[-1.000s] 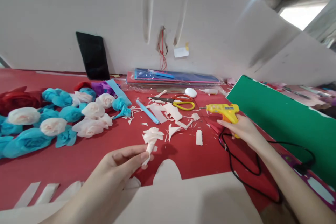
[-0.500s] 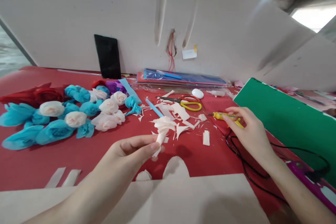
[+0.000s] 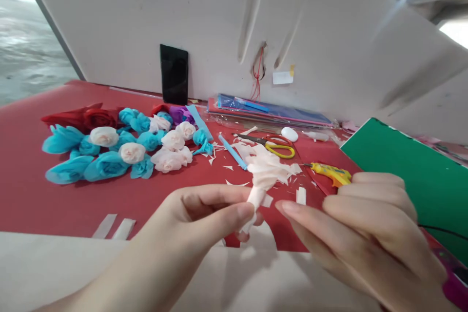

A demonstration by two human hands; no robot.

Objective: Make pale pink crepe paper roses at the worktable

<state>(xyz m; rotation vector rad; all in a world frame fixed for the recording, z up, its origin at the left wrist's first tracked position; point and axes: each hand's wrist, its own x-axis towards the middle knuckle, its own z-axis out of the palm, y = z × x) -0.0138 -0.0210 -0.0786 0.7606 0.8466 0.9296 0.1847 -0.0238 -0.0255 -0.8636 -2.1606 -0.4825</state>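
Between the thumb and fingers of my left hand [image 3: 215,219] is the stem of a white paper flower [image 3: 261,180], held upright with its ruffled top above my fingers. My right hand [image 3: 361,234] is just right of the flower, not touching it, with its fingers curled and the index finger and thumb close together; whether anything small is between them is hidden. Beyond my right hand, the yellow glue gun [image 3: 331,173] lies on the red table [image 3: 183,204]. Scissors [image 3: 280,150] with yellow and red handles rest among white paper scraps.
Blue, white, red and purple paper flowers [image 3: 106,165] lie at the left. A black tablet [image 3: 174,75] leans on the wall. Plastic-wrapped sheets [image 3: 270,113] lie at the back, a green board [image 3: 409,170] at the right. White paper [image 3: 54,263] covers the front edge.
My right hand has let go of the glue gun and come in beside the flower. The camera view has shifted, and the flower in my left hand appears farther right.
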